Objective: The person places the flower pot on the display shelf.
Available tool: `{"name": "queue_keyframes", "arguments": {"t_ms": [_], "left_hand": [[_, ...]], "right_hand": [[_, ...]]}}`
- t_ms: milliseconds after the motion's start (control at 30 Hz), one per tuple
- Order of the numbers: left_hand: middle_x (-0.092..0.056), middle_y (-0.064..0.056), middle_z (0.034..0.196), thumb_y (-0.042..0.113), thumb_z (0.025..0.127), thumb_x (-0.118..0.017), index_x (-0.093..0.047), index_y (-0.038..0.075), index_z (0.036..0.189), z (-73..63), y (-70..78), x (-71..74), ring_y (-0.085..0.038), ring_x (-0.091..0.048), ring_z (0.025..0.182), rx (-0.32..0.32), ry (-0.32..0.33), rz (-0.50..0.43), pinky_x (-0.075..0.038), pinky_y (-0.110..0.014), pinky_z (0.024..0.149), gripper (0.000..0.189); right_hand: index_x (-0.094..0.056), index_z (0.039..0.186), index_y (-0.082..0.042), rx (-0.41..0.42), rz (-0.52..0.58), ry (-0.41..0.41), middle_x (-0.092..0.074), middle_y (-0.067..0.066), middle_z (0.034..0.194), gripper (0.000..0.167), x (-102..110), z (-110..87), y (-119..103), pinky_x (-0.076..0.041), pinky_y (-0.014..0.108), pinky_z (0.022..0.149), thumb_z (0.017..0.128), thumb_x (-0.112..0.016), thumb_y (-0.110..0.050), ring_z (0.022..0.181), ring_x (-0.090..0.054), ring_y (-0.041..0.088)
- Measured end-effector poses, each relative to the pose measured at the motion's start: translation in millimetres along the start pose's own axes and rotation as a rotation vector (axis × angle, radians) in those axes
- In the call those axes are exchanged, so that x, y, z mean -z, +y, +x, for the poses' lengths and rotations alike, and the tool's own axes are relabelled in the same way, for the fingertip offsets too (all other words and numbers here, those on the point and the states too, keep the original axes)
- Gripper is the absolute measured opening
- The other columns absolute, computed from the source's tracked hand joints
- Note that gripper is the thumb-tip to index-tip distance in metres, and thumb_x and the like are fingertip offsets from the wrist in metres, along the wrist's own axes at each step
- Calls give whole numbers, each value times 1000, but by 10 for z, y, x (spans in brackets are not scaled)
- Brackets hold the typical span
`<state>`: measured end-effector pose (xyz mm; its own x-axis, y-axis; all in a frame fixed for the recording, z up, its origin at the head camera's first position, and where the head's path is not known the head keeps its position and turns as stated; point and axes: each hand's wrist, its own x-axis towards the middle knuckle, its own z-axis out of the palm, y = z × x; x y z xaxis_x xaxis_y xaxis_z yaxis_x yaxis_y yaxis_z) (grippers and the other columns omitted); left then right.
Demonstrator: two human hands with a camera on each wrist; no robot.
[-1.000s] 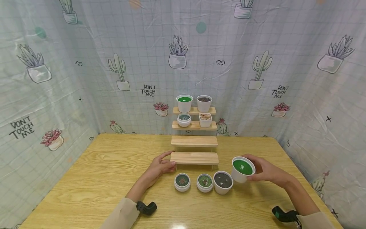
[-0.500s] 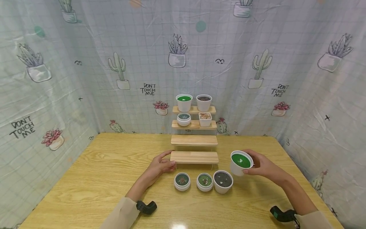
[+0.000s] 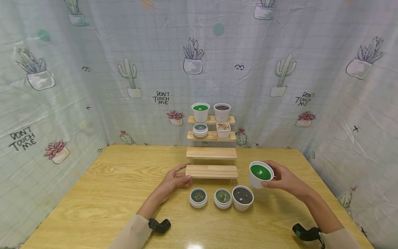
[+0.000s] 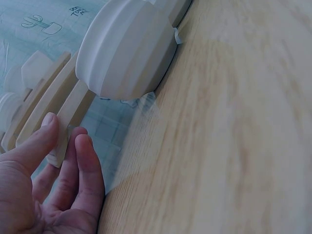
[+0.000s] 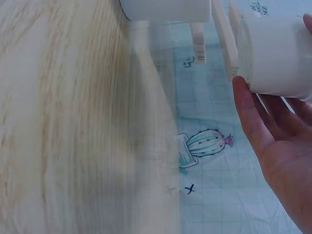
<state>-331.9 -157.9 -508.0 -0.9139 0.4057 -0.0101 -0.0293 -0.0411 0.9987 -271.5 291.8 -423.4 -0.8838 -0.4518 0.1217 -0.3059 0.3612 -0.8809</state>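
In the head view my right hand [image 3: 287,180] holds a white round pot [image 3: 255,181] with a glossy green filling. The pot is off the table, tilted slightly, to the right of a wooden tiered stand [image 3: 211,171]. Fingers support the pot's side in the right wrist view, where the same white pot [image 5: 278,56] shows from below. My left hand [image 3: 171,181] grips the left end of the stand's lowest shelf; the left wrist view shows thumb and fingers on either side of that shelf [image 4: 75,109]. Two low white pots and a taller dark-filled pot [image 3: 242,199] stand before the stand.
The top shelf bears a green-filled pot [image 3: 200,114] and a brown-filled pot [image 3: 222,113]. Below them are a low round pot [image 3: 200,131] and a square pot [image 3: 223,132]. The two lower shelves are bare. A cactus-print curtain [image 3: 149,52] surrounds the wooden table [image 3: 109,193].
My right hand has lifted the green-filled pot a little and moved it slightly left, toward the stand. My left hand stays on the shelf's end.
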Motion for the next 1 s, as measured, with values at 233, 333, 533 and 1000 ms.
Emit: {"name": "queue_keyframes", "arguments": {"t_ms": [233,333,533,1000], "left_hand": [[-75,-13,109,19,99,-72,-29,13,162,-3,-3,15,-15,-73,96,-3,4,-3,-61,-29,88,77],[-75,-14,111,19,98,-73,-28,13,162,-2,-1,14,-15,-73,96,-4,2,-4,-61,-29,88,78],[-76,-13,110,18,98,-73,-29,13,162,3,-3,12,-15,-73,96,0,6,-4,-61,-29,87,77],[-76,-13,108,16,98,-72,-30,12,161,-1,12,-8,-14,-73,95,-2,13,-16,-61,-29,86,76]], "right_hand": [[-42,149,1,-9,-37,13,-55,18,138,67,18,78,-101,-57,23,90,93,-75,-13,114,-63,7],[-41,149,1,-9,-43,8,-55,20,139,67,21,105,-138,-57,24,90,93,-75,-14,115,-63,10],[-42,148,1,7,-35,-1,-55,19,137,66,7,164,-183,-58,26,89,93,-75,-13,114,-63,11],[-42,151,-1,66,-35,-28,-54,23,140,68,7,345,-278,-57,26,91,92,-75,-11,114,-63,10]]}}
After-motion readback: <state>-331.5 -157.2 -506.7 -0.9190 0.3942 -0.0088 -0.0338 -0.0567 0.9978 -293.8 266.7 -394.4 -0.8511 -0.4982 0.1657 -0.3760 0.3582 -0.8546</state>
